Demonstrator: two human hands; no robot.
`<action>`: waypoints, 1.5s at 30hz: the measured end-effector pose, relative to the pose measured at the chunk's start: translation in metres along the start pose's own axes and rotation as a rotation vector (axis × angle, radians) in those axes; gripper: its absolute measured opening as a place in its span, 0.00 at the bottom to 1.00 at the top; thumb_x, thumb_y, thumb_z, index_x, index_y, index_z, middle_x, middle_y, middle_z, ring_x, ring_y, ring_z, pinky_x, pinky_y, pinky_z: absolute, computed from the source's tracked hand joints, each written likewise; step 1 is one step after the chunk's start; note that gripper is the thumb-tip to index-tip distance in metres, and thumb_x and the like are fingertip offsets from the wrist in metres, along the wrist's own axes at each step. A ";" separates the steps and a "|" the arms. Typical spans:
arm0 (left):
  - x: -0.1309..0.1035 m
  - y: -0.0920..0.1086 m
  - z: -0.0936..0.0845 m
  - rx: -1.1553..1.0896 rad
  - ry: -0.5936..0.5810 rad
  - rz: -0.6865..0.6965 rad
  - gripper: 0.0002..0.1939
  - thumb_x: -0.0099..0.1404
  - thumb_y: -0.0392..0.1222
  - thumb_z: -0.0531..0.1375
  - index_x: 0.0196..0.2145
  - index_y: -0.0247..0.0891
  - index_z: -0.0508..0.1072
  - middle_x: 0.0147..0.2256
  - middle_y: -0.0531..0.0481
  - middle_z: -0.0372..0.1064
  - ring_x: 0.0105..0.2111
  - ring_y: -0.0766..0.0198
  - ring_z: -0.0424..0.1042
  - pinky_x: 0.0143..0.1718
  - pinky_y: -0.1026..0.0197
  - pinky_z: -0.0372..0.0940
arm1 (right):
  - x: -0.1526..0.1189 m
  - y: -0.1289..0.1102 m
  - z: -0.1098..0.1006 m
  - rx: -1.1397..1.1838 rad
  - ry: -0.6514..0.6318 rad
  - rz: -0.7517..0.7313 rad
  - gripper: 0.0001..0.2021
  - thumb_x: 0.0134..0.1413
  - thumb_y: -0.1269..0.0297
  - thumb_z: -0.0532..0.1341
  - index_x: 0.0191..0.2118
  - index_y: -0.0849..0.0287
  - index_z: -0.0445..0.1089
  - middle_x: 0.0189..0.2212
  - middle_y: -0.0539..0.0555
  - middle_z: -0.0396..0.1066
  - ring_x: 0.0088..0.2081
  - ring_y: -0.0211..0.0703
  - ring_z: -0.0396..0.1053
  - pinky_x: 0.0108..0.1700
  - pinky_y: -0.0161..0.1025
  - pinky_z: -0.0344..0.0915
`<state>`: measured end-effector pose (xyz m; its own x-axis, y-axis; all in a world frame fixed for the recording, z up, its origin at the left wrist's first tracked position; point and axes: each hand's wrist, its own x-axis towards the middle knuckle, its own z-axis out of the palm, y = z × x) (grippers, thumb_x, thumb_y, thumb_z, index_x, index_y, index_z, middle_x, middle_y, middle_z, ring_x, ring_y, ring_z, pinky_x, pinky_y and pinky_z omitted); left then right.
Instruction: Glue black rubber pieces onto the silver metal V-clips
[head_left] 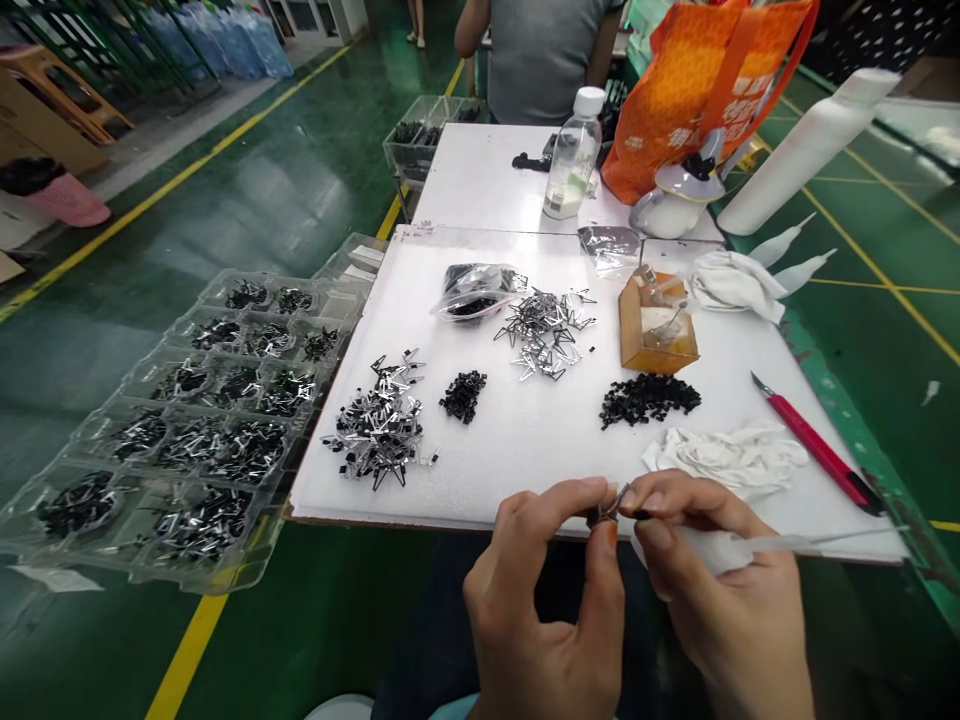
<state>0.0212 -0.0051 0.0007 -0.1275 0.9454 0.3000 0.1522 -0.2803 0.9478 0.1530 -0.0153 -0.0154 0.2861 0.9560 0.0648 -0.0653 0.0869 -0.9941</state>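
Note:
Both hands meet just over the table's front edge. My left hand [551, 600] pinches a small metal clip [606, 508] between thumb and index finger. Close beside it, my right hand [720, 580] is closed, its thumb and index finger on a tiny black piece [641, 515] by the clip. A white squeeze bottle with a long thin tip [724, 548] is also held in the right hand. On the white table [525, 460] lie a pile of clips with black pieces [379, 425], loose metal clips [546, 330], and two heaps of small black pieces [463, 396] [649, 400].
Clear trays of clips [217, 440] stand left of the table. A wooden box [658, 325], white cloths [731, 458], a red knife [817, 445], a plastic bag [476, 290], a clear bottle [574, 155] and an orange bag [697, 100] are on the table. A person [547, 60] sits beyond.

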 end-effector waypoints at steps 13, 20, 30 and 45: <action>0.002 0.001 -0.002 0.081 -0.059 0.129 0.26 0.65 0.20 0.63 0.52 0.47 0.75 0.44 0.58 0.85 0.40 0.67 0.84 0.51 0.62 0.71 | 0.000 -0.003 0.000 -0.096 -0.045 -0.004 0.03 0.63 0.62 0.71 0.38 0.49 0.77 0.38 0.50 0.72 0.24 0.30 0.69 0.20 0.24 0.65; 0.004 -0.001 -0.001 0.098 -0.064 0.193 0.25 0.63 0.19 0.63 0.51 0.44 0.75 0.42 0.57 0.85 0.38 0.67 0.84 0.51 0.62 0.70 | 0.000 0.000 0.000 -0.057 -0.024 0.002 0.02 0.64 0.62 0.70 0.39 0.49 0.77 0.38 0.49 0.72 0.23 0.29 0.67 0.20 0.25 0.64; 0.005 -0.002 -0.002 -0.003 -0.079 0.133 0.27 0.63 0.18 0.63 0.52 0.46 0.76 0.45 0.59 0.85 0.41 0.70 0.83 0.52 0.65 0.69 | -0.004 0.004 0.007 0.057 0.040 0.021 0.06 0.62 0.66 0.71 0.40 0.50 0.75 0.38 0.49 0.73 0.23 0.30 0.64 0.23 0.29 0.63; 0.015 0.010 0.000 -0.621 -0.031 -0.662 0.12 0.63 0.31 0.71 0.42 0.44 0.82 0.35 0.53 0.84 0.40 0.62 0.82 0.45 0.65 0.74 | 0.011 0.009 0.005 -0.043 0.102 -0.067 0.09 0.59 0.58 0.74 0.43 0.50 0.77 0.31 0.51 0.75 0.29 0.40 0.72 0.29 0.34 0.68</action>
<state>0.0209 0.0065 0.0143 0.0270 0.9465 -0.3217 -0.4998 0.2914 0.8156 0.1511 -0.0028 -0.0230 0.3848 0.9147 0.1238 -0.0026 0.1352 -0.9908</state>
